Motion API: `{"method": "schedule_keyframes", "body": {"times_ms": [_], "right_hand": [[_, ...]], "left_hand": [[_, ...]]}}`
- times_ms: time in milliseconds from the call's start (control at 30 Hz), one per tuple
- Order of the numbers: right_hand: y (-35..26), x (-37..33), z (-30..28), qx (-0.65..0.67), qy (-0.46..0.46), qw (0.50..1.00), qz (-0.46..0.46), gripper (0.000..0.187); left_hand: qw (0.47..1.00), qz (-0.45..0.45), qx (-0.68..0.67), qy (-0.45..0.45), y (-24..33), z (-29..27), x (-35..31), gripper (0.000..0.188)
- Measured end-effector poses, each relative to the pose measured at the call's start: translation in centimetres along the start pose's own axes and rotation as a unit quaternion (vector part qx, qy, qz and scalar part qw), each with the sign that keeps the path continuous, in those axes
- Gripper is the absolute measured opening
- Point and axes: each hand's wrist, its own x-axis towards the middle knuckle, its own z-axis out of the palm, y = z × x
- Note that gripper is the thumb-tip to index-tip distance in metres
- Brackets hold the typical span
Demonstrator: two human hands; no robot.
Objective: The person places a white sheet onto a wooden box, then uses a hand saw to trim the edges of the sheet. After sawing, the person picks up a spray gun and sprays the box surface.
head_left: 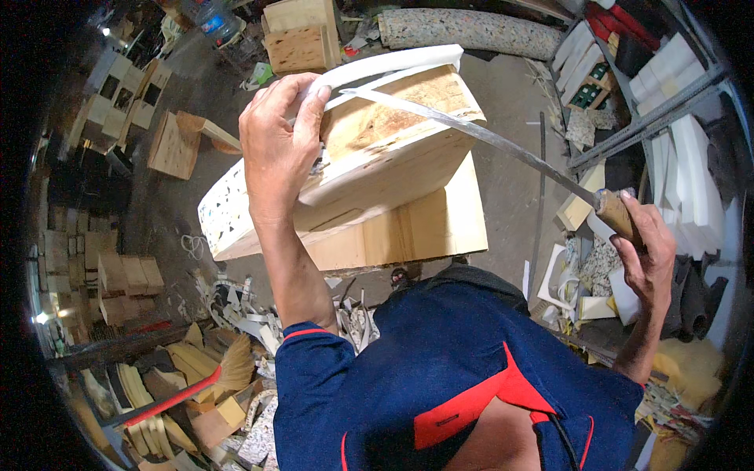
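My left hand [276, 145] pinches the end of a white foam strip [397, 65] between thumb and fingers. The strip curves along the far upper edge of a wooden frame [393, 125], which is built of pale boards, and part of it stands up from the wood. Speckled foam [224, 200] covers the frame's left end. My right hand [650, 251] is wrapped round the wooden handle of a long knife [514, 147]. Its narrow blade slants up to the left across the frame's top, with the tip close to the foam beside my left thumb.
Foam scraps [357, 326] litter the floor below the frame. A broom [232, 369] lies at lower left among offcuts. A speckled foam roll [471, 33] rests at the back, near a wooden box [298, 49]. Metal racking [648, 118] with white foam pieces stands at right.
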Motion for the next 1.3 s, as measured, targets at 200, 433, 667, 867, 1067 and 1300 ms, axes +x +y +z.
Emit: {"method": "schedule_keyframes", "body": {"times_ms": [200, 433, 667, 867, 1067, 1300], "right_hand": [[0.0, 0.2, -0.3, -0.050, 0.012, 0.998, 0.026, 0.058], [1.5, -0.3, 2.6, 0.000, 0.054, 0.998, 0.025, 0.053], [1.4, -1.6, 4.1, 0.060, 0.018, 0.993, 0.098, 0.054], [1.2, -1.8, 6.2, 0.091, 0.021, 0.989, 0.118, 0.055], [1.0, -1.2, 8.6, 0.147, 0.012, 0.982, 0.118, 0.055], [0.4, -1.4, 10.3, 0.199, 0.023, 0.969, 0.146, 0.049]], "left_hand": [[0.998, 0.063, -0.003, 0.003, 1.0, 1.1, 0.7, 0.024], [0.952, 0.262, 0.149, -0.046, 5.9, 4.3, 4.0, 0.030], [0.953, 0.260, 0.116, -0.102, 6.6, 6.6, 4.6, 0.016], [0.953, 0.275, 0.101, -0.082, 7.1, 7.6, 4.8, 0.008], [0.959, 0.250, 0.111, -0.073, 7.3, 7.6, 4.4, 0.008], [0.959, 0.251, 0.106, -0.077, 7.2, 7.8, 4.3, 0.007]]}}
